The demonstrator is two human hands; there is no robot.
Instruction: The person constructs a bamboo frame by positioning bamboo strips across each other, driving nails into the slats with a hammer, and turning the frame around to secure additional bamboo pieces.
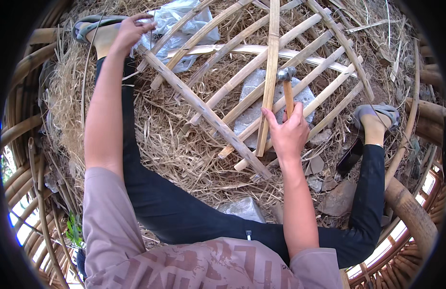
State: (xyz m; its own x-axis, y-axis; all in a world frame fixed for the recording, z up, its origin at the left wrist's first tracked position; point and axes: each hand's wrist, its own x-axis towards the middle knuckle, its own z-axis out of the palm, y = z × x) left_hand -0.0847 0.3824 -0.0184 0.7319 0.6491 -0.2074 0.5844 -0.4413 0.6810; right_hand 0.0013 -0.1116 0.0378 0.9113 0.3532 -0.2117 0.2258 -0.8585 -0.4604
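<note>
My right hand (289,135) is closed round the wooden handle of a hammer (288,91), its metal head pointing away from me. The thumb of that hand rests against a broad upright bamboo strip (272,53). This strip lies across a lattice of split bamboo slats (252,62), bounded on the near left by a long slat (203,108) with small dark marks along it. At the far left, my left hand (130,32) is over the edge of a crumpled clear plastic bag (184,21), fingers partly bent and apart. Nothing is visible in it.
Beneath the lattice lies a flat grey stone slab (254,86). Dry straw (165,144) covers the ground, with rocks (338,197) near my right leg and a grey block (242,209) close to me. My outstretched legs flank the work. Curved bamboo walls (25,125) surround the spot.
</note>
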